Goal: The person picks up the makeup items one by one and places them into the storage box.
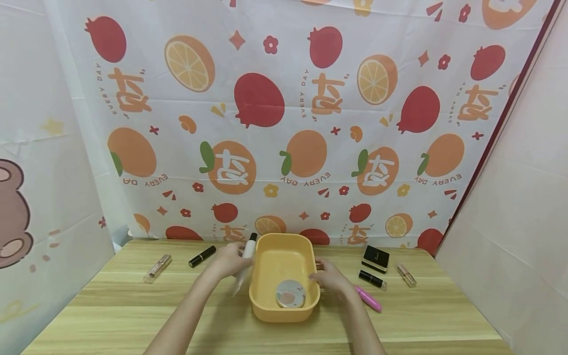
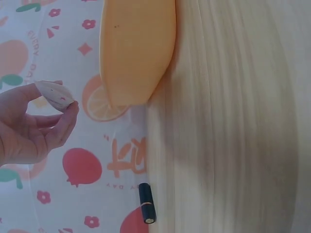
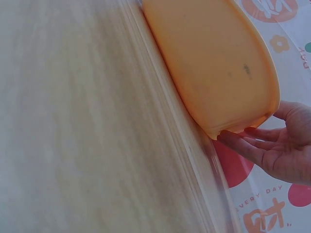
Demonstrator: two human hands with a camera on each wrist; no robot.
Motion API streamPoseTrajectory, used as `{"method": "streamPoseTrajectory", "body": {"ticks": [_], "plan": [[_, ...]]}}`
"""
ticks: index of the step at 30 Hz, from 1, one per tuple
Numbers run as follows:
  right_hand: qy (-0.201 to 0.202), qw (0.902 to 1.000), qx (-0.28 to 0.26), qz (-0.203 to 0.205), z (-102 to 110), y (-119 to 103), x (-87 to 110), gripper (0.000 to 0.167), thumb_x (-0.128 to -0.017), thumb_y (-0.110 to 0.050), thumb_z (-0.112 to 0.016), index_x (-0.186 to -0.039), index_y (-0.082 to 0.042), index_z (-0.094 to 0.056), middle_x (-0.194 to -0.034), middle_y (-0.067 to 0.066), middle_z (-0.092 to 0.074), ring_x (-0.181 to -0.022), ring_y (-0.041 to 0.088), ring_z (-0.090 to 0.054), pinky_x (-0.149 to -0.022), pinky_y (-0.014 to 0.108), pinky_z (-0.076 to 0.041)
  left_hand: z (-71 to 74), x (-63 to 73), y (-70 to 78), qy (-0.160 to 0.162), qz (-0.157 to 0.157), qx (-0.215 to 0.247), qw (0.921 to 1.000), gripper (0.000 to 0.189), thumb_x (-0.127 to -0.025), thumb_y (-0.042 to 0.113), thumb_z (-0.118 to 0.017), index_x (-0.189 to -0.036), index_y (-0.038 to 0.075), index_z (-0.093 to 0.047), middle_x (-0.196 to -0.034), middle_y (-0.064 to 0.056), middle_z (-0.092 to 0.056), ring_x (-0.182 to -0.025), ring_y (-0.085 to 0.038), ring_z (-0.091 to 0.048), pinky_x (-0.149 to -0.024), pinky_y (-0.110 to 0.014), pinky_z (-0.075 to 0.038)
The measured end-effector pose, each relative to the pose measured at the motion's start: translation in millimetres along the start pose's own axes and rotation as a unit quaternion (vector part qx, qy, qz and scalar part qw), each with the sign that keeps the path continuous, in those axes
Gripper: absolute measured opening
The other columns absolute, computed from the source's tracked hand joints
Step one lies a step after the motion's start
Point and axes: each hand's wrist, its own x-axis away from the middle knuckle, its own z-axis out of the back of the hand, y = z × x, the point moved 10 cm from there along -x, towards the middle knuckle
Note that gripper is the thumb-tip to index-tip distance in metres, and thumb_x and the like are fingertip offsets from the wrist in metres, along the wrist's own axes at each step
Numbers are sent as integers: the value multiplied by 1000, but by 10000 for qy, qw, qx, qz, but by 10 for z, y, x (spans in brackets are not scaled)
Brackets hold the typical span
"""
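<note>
A yellow plastic bin (image 1: 285,315) stands on the table in the head view, with a round patterned case (image 1: 290,294) lying in its near end. Just left of the bin, my left hand (image 1: 228,261) pinches a white squeeze tube (image 1: 249,248) with a black cap, held upright and slightly tilted above the table. The left wrist view shows the tube's flat end (image 2: 57,95) between thumb and fingers. My right hand (image 1: 332,276) grips the bin's right side; in the right wrist view its fingers (image 3: 243,145) reach under the bin and the thumb lies near the rim.
Left on the table lie a clear-capped lipstick tube (image 1: 157,268) and a black tube (image 1: 202,256). At right are a black compact (image 1: 375,258), a black lipstick tube (image 1: 372,279), a pink pen-like tube (image 1: 368,299) and a small pinkish tube (image 1: 406,275). A fruit-print curtain (image 1: 275,197) hangs behind.
</note>
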Motion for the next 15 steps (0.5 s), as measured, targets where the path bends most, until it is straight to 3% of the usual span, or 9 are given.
{"method": "streamPoseTrajectory", "body": {"ticks": [15], "plan": [[-64,9999,-129,77,-11,-4,1,58,-80,1,-58,-130,15,-34,-118,29,-47,-92,26,-56,-71,35,-53,-85,-28,44,-3,25,543,9985,50,-77,6,-67,-118,-15,-49,-85,-18,-61,-66,-21,-60,-54,-33,-54]]}}
